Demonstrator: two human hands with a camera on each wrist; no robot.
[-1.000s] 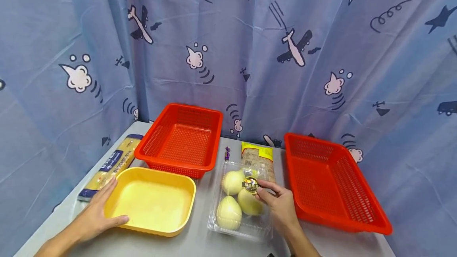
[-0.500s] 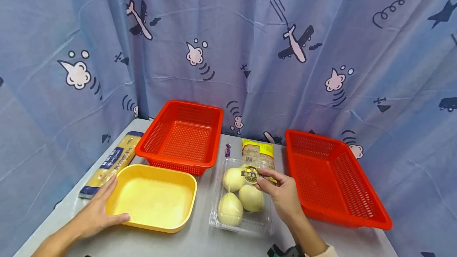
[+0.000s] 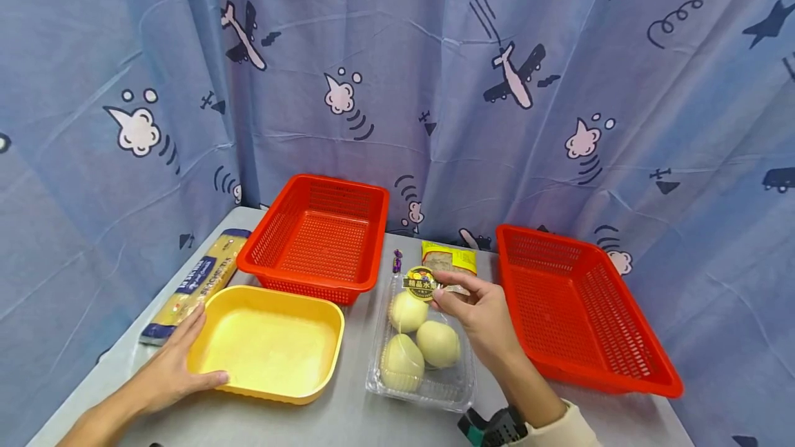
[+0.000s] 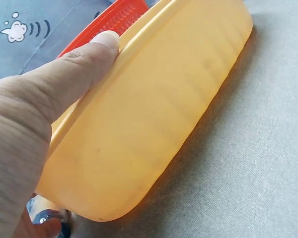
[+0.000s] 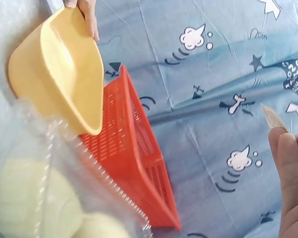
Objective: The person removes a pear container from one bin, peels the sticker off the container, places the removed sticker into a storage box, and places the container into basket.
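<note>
Three pears [image 3: 402, 364] sit inside the clear container [image 3: 448, 389] on the surface [image 3: 338, 423], none yet out. The right hand [image 3: 479, 319] pinches a round label [image 3: 419, 284] between thumb and fingers above it, apparently already detached. The left hand [image 3: 169, 371] has fingers spread against the yellow basin [image 3: 267, 350], thumb on its rim.

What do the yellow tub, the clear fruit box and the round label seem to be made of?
Yellow tub: probably smooth, satin plastic; its outer wall looks slightly translucent.
Clear fruit box: likely thin, glossy plastic, being see-through with bright glints along its edges.
Round label: paper or thin film, I can't tell which; it is printed and looks thin edge-on.
</note>
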